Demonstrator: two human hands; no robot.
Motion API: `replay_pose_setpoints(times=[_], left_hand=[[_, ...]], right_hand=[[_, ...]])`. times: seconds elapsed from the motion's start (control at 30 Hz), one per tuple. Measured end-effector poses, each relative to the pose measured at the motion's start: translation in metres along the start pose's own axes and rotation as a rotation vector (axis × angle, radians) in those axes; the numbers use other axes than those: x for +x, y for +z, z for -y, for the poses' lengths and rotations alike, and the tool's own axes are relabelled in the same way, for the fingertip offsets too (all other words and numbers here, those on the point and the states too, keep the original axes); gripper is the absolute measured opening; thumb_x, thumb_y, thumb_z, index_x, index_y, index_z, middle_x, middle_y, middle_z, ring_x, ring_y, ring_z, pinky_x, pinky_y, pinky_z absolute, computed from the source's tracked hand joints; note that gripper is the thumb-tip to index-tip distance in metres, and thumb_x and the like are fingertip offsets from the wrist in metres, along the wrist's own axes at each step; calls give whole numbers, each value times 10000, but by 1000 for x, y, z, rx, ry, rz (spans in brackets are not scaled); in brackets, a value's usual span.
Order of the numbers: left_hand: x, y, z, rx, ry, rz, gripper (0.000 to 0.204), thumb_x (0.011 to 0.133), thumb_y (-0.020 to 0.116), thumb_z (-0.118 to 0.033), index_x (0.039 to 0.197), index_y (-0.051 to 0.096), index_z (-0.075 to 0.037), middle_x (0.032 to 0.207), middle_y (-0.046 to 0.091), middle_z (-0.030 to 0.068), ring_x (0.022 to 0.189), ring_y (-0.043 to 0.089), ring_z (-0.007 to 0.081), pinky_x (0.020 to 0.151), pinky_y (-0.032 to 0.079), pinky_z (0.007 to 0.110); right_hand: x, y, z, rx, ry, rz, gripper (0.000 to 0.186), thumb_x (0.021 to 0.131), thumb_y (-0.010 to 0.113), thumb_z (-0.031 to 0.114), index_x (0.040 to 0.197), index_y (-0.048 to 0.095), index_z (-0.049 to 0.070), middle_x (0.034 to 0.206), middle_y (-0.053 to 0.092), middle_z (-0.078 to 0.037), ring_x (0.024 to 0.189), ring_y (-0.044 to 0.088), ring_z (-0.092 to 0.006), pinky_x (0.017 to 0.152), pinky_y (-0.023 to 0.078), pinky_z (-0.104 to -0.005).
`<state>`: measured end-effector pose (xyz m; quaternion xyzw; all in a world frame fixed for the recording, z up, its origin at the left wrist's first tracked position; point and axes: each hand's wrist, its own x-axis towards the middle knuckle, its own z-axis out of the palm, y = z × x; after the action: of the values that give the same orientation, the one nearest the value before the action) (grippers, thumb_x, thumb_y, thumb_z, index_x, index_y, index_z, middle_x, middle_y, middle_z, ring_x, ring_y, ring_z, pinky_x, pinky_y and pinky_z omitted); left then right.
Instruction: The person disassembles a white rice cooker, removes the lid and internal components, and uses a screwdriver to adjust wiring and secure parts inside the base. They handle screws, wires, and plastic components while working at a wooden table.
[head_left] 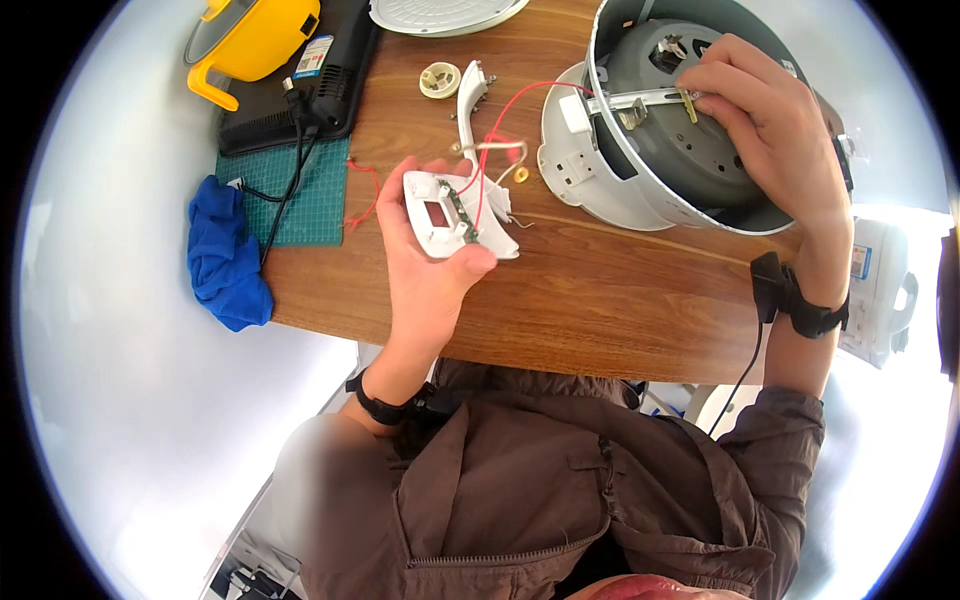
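Observation:
A white plastic control panel (pixel 440 242) with a small window and a green circuit board (pixel 458 208) rests in my left hand (pixel 420 285), thumb at its lower edge and fingers behind it. Red wires (pixel 512 100) run from that board toward the round white appliance housing (pixel 640 180) at the right. Inside the tilted housing is a grey domed metal part (pixel 685 150) with holes. My right hand (pixel 775 125) reaches over it, thumb and fingers pinched on a thin yellowish piece (pixel 690 106) at the end of a metal strip (pixel 650 98).
A curved white strip (pixel 468 110), a round cream cap (pixel 440 80) and a brass-coloured ring (pixel 521 174) lie on the wooden table (pixel 560 310). To the left are a yellow pot (pixel 265 45), a black appliance (pixel 335 85), a green mat (pixel 320 205) and a blue cloth (pixel 225 260).

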<state>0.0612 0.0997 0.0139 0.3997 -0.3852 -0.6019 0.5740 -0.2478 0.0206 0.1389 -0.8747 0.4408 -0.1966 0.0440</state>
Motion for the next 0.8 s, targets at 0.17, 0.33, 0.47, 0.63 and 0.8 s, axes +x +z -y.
replay_pose_setpoints(times=[0.17,0.33,0.47,0.63,0.8], left_hand=[[-6,5,-3,-146,-43,5,1248,641,934,-531,1549,244,-25,1516,459,146,1384,513,299,1127,471,449],[-3,14,2,-61,-57,22,1303,599,974,-465,1563,209,-37,1514,438,130,1410,482,296,1157,442,453],[2,17,7,-3,-19,85,1304,612,993,-372,1568,164,-58,1532,368,116,1456,417,302,1189,406,465],[7,15,9,42,27,58,1283,627,987,-372,1564,169,-59,1515,376,116,1450,416,299,1184,404,457],[20,14,7,135,167,44,1330,588,1008,-354,1566,154,-64,1509,386,140,1439,417,303,1177,395,450]], right_hand=[[-1,0,-3,-14,-29,-11,136,896,662,-18,1020,677,36,1000,614,-72,862,639,-268,769,515,-340],[-3,2,-7,-8,-26,-15,138,900,671,-12,1025,691,42,1007,621,-64,861,649,-251,761,519,-335],[-4,2,-8,-14,-22,4,144,902,676,-7,1033,702,46,1015,628,-61,864,654,-246,758,523,-327],[-4,3,-9,-19,-36,-17,149,900,680,-7,1037,703,47,1012,626,-60,856,653,-247,752,522,-326],[-4,2,-7,-13,-13,-9,153,899,677,-12,1038,695,49,1008,615,-62,846,644,-246,746,515,-333]])
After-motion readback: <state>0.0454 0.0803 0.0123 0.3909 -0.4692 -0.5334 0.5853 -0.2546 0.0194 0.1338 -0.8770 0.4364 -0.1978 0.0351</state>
